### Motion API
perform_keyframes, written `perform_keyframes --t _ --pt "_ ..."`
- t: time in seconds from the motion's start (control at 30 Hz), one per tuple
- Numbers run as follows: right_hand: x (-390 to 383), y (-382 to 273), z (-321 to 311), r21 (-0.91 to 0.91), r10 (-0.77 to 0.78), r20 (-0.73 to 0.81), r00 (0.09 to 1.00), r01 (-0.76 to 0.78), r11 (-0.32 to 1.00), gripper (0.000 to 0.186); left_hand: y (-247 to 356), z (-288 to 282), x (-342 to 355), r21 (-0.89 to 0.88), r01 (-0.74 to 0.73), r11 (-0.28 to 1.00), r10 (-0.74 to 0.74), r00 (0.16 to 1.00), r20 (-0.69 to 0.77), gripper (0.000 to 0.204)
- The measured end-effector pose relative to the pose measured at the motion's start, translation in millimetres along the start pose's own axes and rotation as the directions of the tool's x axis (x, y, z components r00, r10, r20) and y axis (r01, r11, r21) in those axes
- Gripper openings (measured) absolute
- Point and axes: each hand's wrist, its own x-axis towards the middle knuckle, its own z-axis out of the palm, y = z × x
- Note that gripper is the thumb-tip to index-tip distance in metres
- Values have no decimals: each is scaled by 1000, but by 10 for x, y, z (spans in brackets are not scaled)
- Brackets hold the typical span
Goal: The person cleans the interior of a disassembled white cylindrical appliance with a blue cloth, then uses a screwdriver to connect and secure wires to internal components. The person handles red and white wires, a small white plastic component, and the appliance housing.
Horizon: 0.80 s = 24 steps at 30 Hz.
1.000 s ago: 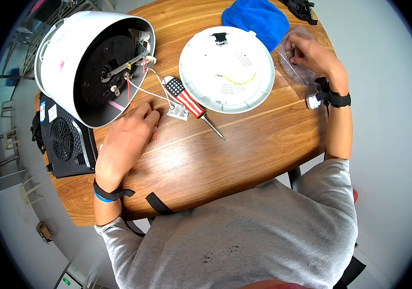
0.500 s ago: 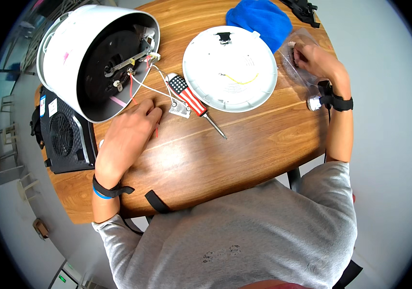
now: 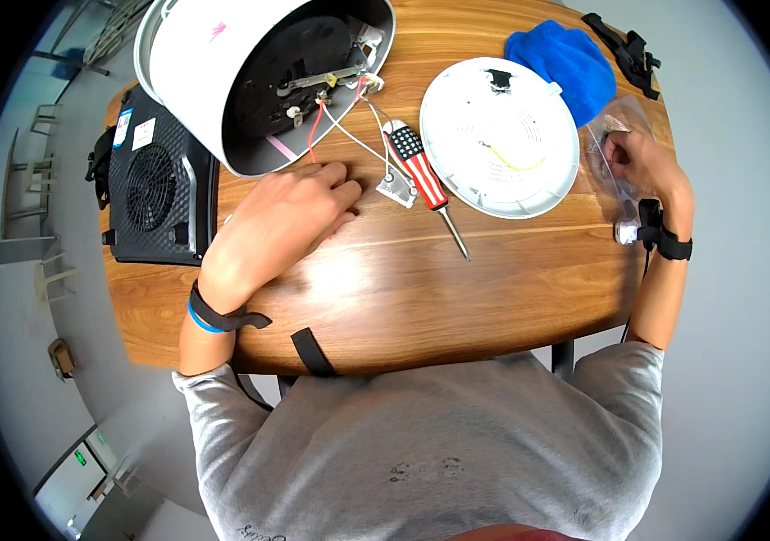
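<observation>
A white, pot-like appliance housing [image 3: 188,86] lies on its side at the far left, its dark inside facing me. Red and white wires run out of it, one white wire leading to a small metal-and-white part [image 3: 396,188]. My left hand [image 3: 281,221] is palm down on the table, its bent fingers closed over the red wire [image 3: 316,135]; the fingertips are partly hidden. At the far right, my right hand [image 3: 651,169] has curled fingers at a clear plastic bag [image 3: 603,171]; what they pinch is hidden. A screwdriver [image 3: 423,171] with a striped, starred handle lies between the hands.
A round white cover [image 3: 502,185] with a yellow wire lies right of the screwdriver. Behind it is a blue cloth [image 3: 569,72], with a black strap [image 3: 624,54] beyond. A black fan unit [image 3: 155,185] stands left; a black strip [image 3: 313,352] hangs at the front edge.
The whole scene has shifted rightward in the picture as the view turned. Both hands keep roughly their places, the left by the red wire and the right at the bag.
</observation>
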Motion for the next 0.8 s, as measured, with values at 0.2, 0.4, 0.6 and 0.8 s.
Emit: perform_keyframes --t 0.2,0.4,0.6,0.8 --pt "-13 -201 -4 -54 24 49 999 -21 998 18 -29 20 -51 42 -16 999 16 1000 -3 22" --pt "-75 -282 12 3 -50 37 998 50 999 19 -51 56 -87 -3 6 1000 -6 1000 -14 24" --pt "-148 -406 12 40 -202 -4 979 202 978 23 -60 77 -95 -25 1 1000 -2 999 -34 24" --pt "-263 -351 49 80 -332 -44 942 334 939 26 -36 55 -39 -4 25 1000 -25 999 28 30"
